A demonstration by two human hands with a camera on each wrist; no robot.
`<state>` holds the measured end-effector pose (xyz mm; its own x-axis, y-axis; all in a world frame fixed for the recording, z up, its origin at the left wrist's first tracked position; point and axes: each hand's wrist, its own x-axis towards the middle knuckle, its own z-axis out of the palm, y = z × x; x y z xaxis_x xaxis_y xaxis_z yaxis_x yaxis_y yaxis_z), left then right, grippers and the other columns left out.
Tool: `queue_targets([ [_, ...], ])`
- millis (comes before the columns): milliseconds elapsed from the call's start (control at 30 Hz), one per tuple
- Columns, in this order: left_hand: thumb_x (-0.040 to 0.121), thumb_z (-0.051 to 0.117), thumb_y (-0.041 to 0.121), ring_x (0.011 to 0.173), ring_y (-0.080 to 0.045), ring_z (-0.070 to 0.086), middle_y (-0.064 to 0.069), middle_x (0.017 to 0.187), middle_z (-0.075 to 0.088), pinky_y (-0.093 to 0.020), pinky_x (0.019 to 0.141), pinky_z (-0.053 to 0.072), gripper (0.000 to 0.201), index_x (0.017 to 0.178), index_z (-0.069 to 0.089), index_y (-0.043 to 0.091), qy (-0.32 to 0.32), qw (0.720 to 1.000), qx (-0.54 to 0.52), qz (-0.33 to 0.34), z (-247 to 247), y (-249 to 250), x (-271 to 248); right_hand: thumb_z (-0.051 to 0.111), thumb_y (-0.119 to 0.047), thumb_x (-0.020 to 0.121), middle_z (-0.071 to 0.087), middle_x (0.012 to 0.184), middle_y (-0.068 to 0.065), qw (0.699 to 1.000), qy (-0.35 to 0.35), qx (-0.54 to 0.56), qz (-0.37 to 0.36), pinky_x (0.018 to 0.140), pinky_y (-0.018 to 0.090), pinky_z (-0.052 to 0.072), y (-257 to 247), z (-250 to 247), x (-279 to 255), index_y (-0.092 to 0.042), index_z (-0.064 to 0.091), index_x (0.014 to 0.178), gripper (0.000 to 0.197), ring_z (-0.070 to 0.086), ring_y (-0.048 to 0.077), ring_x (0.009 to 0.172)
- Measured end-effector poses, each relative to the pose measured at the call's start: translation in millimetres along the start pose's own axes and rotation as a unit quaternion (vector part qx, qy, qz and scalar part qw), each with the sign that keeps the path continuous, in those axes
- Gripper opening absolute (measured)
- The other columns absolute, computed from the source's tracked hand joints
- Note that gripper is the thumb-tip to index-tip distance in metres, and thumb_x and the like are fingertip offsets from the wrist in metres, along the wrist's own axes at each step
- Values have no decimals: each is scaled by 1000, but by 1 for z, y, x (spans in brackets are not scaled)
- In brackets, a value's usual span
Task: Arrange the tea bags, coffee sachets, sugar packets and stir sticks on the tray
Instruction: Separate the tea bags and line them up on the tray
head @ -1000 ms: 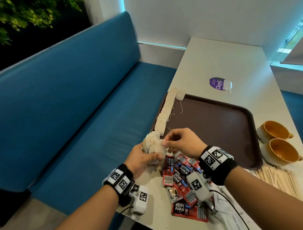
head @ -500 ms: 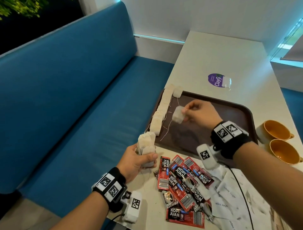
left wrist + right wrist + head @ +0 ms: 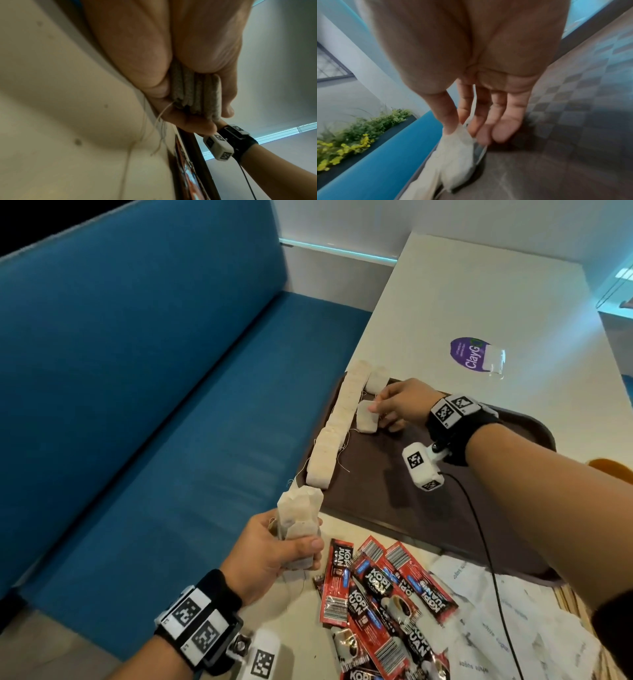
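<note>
My right hand (image 3: 400,405) has carried one tea bag (image 3: 367,421) onto the tray (image 3: 394,487), fingers pinching it beside the row (image 3: 334,429); my left hand (image 3: 270,553) grips the remaining stack (image 3: 298,525).

Blue bench (image 3: 144,392) along pale wall (image 3: 376,217); white table (image 3: 479,302) beside it.

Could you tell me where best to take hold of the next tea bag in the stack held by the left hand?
Pinch the top edge of the front bag in the stack, coming from above; the tops stand free above the left hand, whose fingers wrap the lower half.
</note>
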<state>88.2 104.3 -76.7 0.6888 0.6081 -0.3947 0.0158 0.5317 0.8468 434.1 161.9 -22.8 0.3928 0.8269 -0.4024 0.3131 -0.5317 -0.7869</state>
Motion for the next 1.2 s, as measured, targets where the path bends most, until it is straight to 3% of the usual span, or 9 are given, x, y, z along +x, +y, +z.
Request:
queue_targets([
  [133, 66, 94, 19, 72, -30, 67, -18, 84, 68, -43, 69, 58, 50, 104, 67, -1, -4, 1000, 12, -16, 1, 4, -2, 77, -20, 89, 70, 79, 9, 994, 95, -56, 0, 54, 27, 56, 1, -1, 23, -11, 69, 89, 13, 65, 17, 64],
  [300, 61, 96, 27, 74, -31, 70, -17, 86, 71, -47, 72, 59, 53, 103, 71, 9, 15, 998, 44, -40, 2, 7, -4, 79, -27, 87, 72, 72, 9, 986, 139, -83, 27, 72, 41, 62, -2, -5, 44, -11, 72, 91, 18, 66, 24, 66],
  [367, 60, 97, 27, 74, -31, 70, -17, 86, 71, -46, 71, 58, 54, 104, 71, 10, 18, 998, 46, -39, 2, 7, -4, 78, -25, 88, 71, 68, 7, 984, 158, -80, 29, 66, 37, 61, -4, -4, 47, -14, 70, 87, 14, 65, 22, 62],
  [500, 59, 97, 28, 74, -31, 70, -17, 87, 71, -46, 70, 58, 54, 103, 71, 11, 18, 998, 45, -42, 1, 7, -4, 78, -25, 89, 75, 78, 5, 979, 184, -83, 23, 54, 28, 57, -5, -4, 49, -13, 70, 91, 14, 68, 16, 57],
  [733, 58, 98, 29, 75, -32, 70, -17, 88, 71, -48, 72, 58, 55, 104, 72, 11, 14, 998, 41, -35, 0, 5, -3, 84, -26, 84, 75, 73, 3, 978, 184, -93, 27, 64, 39, 64, -11, -8, 46, -14, 67, 94, 23, 74, 19, 57],
  [933, 58, 97, 27, 72, -31, 69, -18, 84, 70, -42, 66, 57, 60, 107, 69, 6, 9, 999, 29, -28, -1, 2, -1, 78, -30, 88, 75, 81, 3, 971, 221, -84, 20, 49, 32, 57, -17, -12, 28, -18, 64, 93, 19, 75, 24, 60],
  [1033, 64, 94, 17, 71, -30, 68, -19, 84, 68, -41, 65, 58, 54, 106, 67, -2, -11, 1000, 1, -6, 0, 3, -1, 72, -22, 89, 75, 89, 6, 970, 230, -73, 5, 54, 34, 61, -20, -11, 7, -16, 68, 95, 9, 74, 22, 59],
  [1200, 72, 92, 10, 73, -28, 68, -19, 85, 67, -40, 67, 60, 42, 104, 67, -1, -16, 1000, -10, 9, 1, 5, -1, 73, -13, 89, 76, 86, 9, 984, 140, -41, -101, 58, 25, 55, -38, 2, -58, -10, 71, 93, 6, 73, 20, 61],
])
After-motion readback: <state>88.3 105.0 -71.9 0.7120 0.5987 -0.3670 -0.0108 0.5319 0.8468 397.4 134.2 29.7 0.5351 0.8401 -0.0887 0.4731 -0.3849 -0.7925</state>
